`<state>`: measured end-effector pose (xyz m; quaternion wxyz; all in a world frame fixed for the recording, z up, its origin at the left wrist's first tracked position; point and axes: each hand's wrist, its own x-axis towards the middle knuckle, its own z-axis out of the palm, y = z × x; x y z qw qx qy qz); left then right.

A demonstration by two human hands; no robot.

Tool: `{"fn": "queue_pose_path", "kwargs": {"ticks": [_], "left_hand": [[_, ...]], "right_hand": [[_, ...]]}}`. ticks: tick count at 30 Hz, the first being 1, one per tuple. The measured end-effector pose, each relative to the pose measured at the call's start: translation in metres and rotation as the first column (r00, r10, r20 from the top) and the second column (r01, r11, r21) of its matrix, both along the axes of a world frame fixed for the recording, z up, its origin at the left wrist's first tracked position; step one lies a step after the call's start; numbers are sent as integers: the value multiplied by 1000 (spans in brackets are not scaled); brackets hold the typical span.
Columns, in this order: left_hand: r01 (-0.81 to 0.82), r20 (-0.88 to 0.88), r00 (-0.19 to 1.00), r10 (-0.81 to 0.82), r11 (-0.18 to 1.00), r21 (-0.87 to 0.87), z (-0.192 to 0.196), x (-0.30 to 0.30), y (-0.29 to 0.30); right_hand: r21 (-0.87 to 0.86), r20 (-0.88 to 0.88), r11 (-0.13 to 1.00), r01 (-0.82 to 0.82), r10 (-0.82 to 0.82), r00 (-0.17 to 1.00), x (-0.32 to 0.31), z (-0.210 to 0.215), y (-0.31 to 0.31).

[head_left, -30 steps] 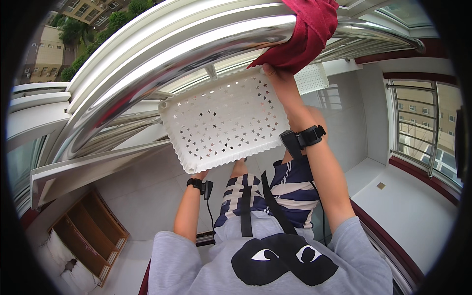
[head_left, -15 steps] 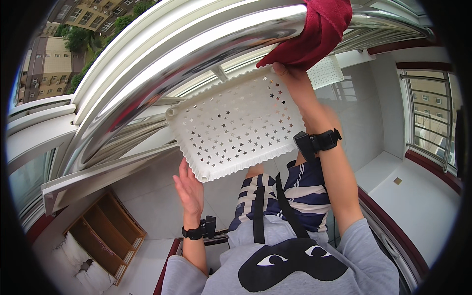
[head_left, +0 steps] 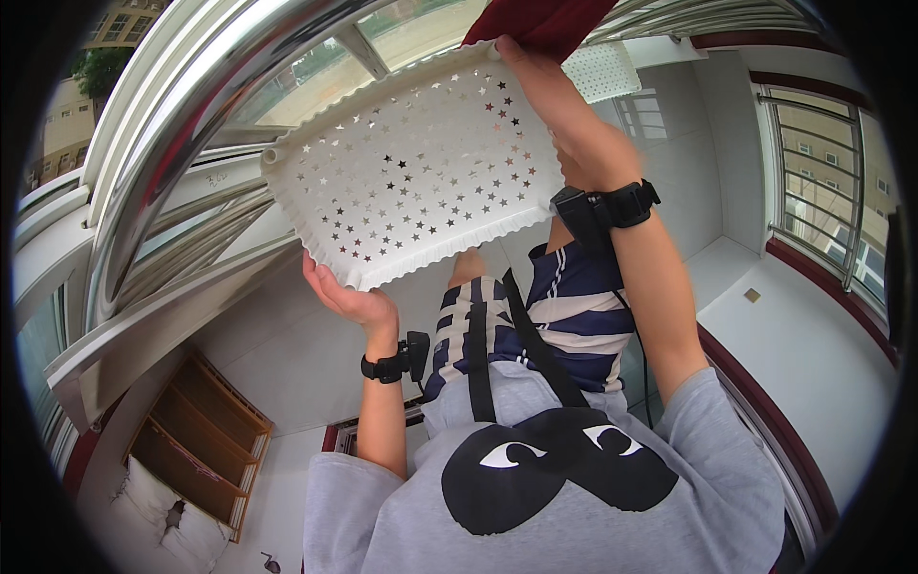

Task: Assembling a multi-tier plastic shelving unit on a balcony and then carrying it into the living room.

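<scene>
A white rectangular plastic tray with star-shaped holes and a scalloped rim [head_left: 416, 172] fills the upper middle of the frame, its long sides climbing toward the right. The person's right hand [head_left: 559, 91] grips it at the upper right corner, thumb on the rim and the other fingers hidden from view. The left hand [head_left: 352, 301] is cupped against the lower left corner, fingers near one another and passing partly behind the edge; I cannot tell how firmly they close.

A dark red cloth [head_left: 540, 24] hangs just beside the right thumb, at the top of the frame. Along the upper left curves a shiny round metal rail [head_left: 225, 100]; whether the tray's left edge touches it cannot be told. Below that, a flat white panel [head_left: 158, 316] points its end toward the left hand, with a gap between. Grey floor tiles [head_left: 320, 359] stretch from the panel down to a brown wooden shelf unit [head_left: 201, 430] at lower left, giving the left forearm room on its outer side. Under the tray's lower edge are navy-and-cream striped shorts [head_left: 583, 320]. A second white perforated tray [head_left: 602, 72] lies beyond the right wrist, at upper right.
</scene>
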<state>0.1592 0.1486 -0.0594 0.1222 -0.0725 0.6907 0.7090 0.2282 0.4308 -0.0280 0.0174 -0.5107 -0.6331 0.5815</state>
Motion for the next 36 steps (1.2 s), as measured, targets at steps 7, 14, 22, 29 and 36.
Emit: {"fn": "queue_pose_path", "kwargs": {"ticks": [7,14,22,29,36], "left_hand": [[-67,23,997,68,998,-15,-4,-2,-6],[22,-30,999,-25,996,-91,-8,-1,-2],[73,5,997,-73,976,-204,-8,7,-6],[338,37,937,-347,874,-348,5,12,-24],[559,289,829,-479,690,-459,15,-3,-43]], "right_hand": [[-100,-209,984,145,-163,964,77,18,-62],[-422,-93,744,519,-605,791,103,-19,-133],[-381,-231,822,425,-529,817,106,-22,-131],[-484,-269,677,554,-717,643,100,-36,-132],[-641,-237,501,581,-849,472,92,-41,-139]]}}
